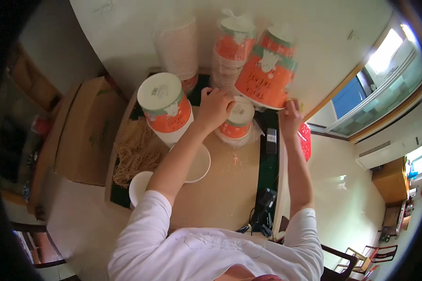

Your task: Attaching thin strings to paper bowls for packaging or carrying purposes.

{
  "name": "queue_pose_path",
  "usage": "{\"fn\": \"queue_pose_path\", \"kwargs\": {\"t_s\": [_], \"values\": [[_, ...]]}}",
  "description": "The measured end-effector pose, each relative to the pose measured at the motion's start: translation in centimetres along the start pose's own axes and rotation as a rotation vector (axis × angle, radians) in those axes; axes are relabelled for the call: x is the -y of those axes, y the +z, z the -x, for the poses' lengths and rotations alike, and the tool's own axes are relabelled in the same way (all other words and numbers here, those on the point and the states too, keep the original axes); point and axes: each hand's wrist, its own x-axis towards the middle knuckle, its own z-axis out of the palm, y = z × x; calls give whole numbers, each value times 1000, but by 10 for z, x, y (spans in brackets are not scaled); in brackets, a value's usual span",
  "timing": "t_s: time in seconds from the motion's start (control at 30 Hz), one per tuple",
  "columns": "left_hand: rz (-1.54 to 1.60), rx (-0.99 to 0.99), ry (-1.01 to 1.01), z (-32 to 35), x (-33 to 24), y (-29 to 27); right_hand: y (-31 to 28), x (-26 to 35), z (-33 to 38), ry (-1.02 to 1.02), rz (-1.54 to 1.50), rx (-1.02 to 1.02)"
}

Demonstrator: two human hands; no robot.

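My left hand [214, 108] reaches across the tan table [225, 187] and closes on the top edge of a short stack of orange-and-white paper bowls [238, 122] in clear plastic wrap. My right hand [290, 116] grips the lower rim of a tall, tilted stack of orange paper bowls [266, 75] leaning against the wall. A further wrapped orange stack [233, 44] stands behind my left hand. An upside-down orange-and-white stack [166, 107] stands to its left.
A plain white stack of cups [178, 47] stands at the back. Two white lids [199, 164] [138, 186] lie near my left forearm, beside a bundle of tan strings [136, 152]. A cardboard box [84, 131] sits left, a red basket [305, 140] and black device [271, 140] right.
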Motion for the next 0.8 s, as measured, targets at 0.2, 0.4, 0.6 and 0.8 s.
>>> {"fn": "queue_pose_path", "kwargs": {"t_s": [0.2,0.4,0.6,0.8], "values": [[-331,429,-310,35,40,75,97,-43,68,185,-88,172],[-241,578,-375,69,75,109,116,-43,125,224,-258,233],[-91,691,-361,98,88,142,91,-5,31,60,-224,48],[-237,900,-139,90,48,128,112,11,-29,-209,-148,327]]}}
